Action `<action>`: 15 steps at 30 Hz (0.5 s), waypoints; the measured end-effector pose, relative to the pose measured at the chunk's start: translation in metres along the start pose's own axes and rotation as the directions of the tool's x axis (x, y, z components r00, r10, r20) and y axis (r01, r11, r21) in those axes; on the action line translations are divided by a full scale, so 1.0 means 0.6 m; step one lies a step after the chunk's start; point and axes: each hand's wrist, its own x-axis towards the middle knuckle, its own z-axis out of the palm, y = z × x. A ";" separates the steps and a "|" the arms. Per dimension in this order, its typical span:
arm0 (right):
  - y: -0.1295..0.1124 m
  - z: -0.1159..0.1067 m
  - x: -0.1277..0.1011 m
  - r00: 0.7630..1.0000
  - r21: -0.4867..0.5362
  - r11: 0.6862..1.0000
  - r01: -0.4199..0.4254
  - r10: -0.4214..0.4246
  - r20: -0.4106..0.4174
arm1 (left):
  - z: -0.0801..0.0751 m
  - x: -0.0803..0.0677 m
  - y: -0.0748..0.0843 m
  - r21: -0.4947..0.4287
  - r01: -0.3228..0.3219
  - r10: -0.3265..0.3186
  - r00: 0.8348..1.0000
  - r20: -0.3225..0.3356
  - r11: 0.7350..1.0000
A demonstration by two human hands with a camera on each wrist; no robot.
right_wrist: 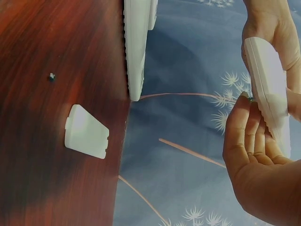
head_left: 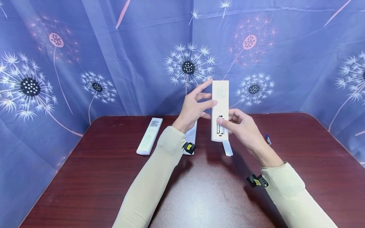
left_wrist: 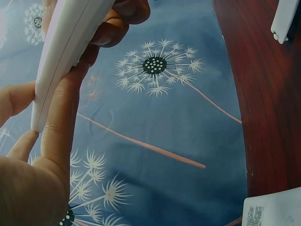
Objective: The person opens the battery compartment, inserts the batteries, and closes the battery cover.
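Observation:
A white remote control [head_left: 220, 107] is held upright above the table, its back facing me and its battery compartment [head_left: 220, 126] uncovered. Something shiny and battery-like lies in the compartment; how many pieces, I cannot tell. My left hand [head_left: 194, 106] grips the upper part by its left edge, thumb on the back. The thumb of my right hand [head_left: 242, 128] lies on the compartment's upper part, with the other fingers curled behind the remote. Below it, a loose white battery cover [head_left: 227, 148] lies on the table. Farther right lies a small blue battery [head_left: 268, 139].
A second white remote [head_left: 149, 136] lies on the dark red table [head_left: 94, 177] to the left. Another white remote [head_left: 191, 136] is partly hidden behind my left hand and sleeve. A blue curtain [head_left: 142, 63] with dandelion prints hangs behind the table's far edge.

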 end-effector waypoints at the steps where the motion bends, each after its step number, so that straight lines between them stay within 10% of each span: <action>1: 0.000 0.000 0.000 1.000 -0.009 1.000 0.000 0.000 -0.001 | 0.000 0.000 0.000 0.002 -0.001 0.001 1.000 0.002 1.000; 15: -0.005 -0.005 -0.001 0.999 -0.040 0.999 -0.029 0.030 0.023 | 0.001 0.000 -0.004 -0.006 0.003 -0.003 1.000 0.009 1.000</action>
